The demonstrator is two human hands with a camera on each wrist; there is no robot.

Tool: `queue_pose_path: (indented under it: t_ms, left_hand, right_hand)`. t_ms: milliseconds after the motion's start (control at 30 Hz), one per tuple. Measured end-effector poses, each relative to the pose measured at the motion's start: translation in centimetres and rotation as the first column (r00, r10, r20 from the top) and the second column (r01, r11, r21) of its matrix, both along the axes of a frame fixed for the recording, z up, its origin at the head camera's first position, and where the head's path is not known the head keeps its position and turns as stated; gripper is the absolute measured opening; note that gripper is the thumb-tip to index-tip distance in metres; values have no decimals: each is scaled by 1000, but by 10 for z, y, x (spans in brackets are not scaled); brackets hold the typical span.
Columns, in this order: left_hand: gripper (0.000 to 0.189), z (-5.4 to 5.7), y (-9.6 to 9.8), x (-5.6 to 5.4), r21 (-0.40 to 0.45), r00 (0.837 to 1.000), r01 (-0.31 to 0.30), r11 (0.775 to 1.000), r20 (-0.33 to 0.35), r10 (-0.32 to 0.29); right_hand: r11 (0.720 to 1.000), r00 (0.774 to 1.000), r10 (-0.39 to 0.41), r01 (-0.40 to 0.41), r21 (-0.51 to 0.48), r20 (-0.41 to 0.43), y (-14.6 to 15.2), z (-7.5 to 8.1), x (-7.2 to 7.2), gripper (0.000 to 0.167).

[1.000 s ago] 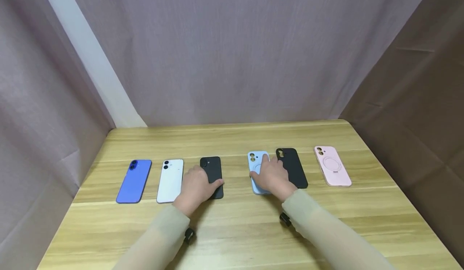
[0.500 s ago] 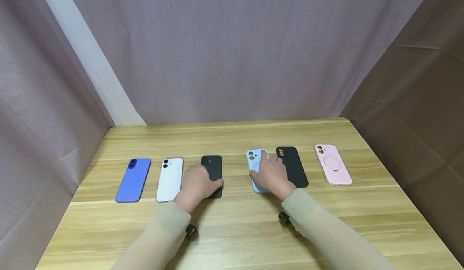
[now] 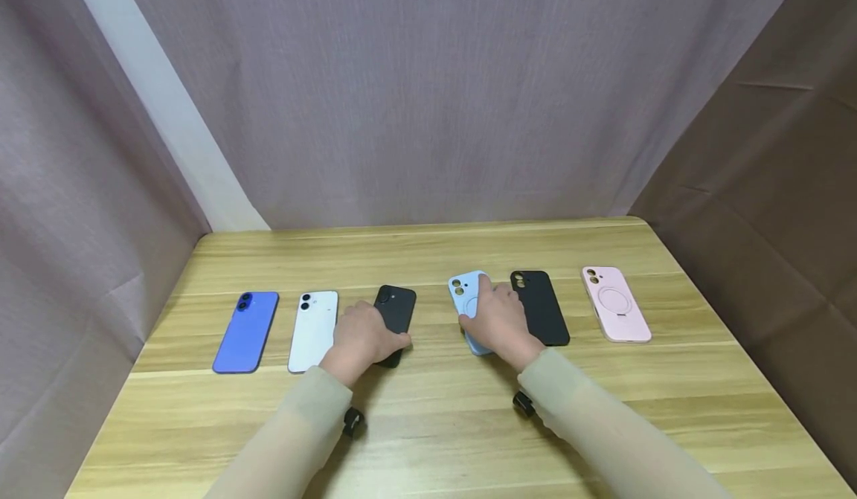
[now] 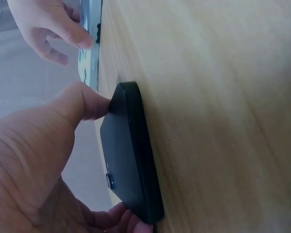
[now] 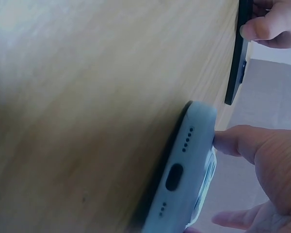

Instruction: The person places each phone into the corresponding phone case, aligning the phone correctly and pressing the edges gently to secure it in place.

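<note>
In the head view my left hand (image 3: 361,339) grips a black phone (image 3: 399,307) that lies back up. The left wrist view shows the thumb on one long edge of that phone (image 4: 120,145) and fingertips at the opposite edge. My right hand (image 3: 498,322) holds a light blue phone case (image 3: 463,306), thumb on its left edge, covering its right part. The case's end (image 5: 193,150), with small holes and a port opening, faces the right wrist camera. A dark shadow runs under it; whether it is off the table I cannot tell.
A white phone (image 3: 313,333) and a blue phone (image 3: 246,334) lie left of my left hand. A black phone case (image 3: 545,313) lies right beside my right hand, with a pink case (image 3: 616,306) farther right. Curtains (image 3: 428,97) stand behind the wooden table (image 3: 428,425).
The black phone's top has turned to the right in my left hand. The light blue case's top has swung to the left and a little away. The other phones and cases stay put.
</note>
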State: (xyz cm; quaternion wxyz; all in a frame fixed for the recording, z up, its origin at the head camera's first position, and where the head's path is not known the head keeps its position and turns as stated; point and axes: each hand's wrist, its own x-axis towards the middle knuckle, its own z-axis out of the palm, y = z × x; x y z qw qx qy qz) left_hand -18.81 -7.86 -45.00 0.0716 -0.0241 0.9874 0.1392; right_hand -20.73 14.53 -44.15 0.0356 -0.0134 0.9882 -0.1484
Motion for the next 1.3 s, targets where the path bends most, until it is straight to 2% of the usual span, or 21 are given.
queue_pose_path:
  t_ms: [267, 733, 900, 1133, 1300]
  left_hand:
    - [90, -1, 1, 0, -27, 1000, 4, 1000, -5, -4]
    - [96, -1, 4, 1, -116, 1000, -7, 993, -4, 7]
    - [98, -2, 3, 3, -102, 1000, 7, 995, -4, -7]
    - [100, -3, 2, 6, -66, 1000, 17, 998, -13, -18]
    - [106, -3, 0, 8, -11, 1000, 19, 1000, 0, -19]
  right_hand:
    - [1000, 1000, 3, -3, -26, -27, -1, 0, 1, 87]
    - [998, 1000, -9, 7, -68, -24, -5, -2, -1, 86]
    - [997, 1000, -21, 19, -79, -21, -4, -1, -1, 89]
    - [993, 999, -47, 49, -111, 24, 1, 0, -2, 98]
    - [992, 999, -42, 45, -122, 30, 5, 2, -4, 101]
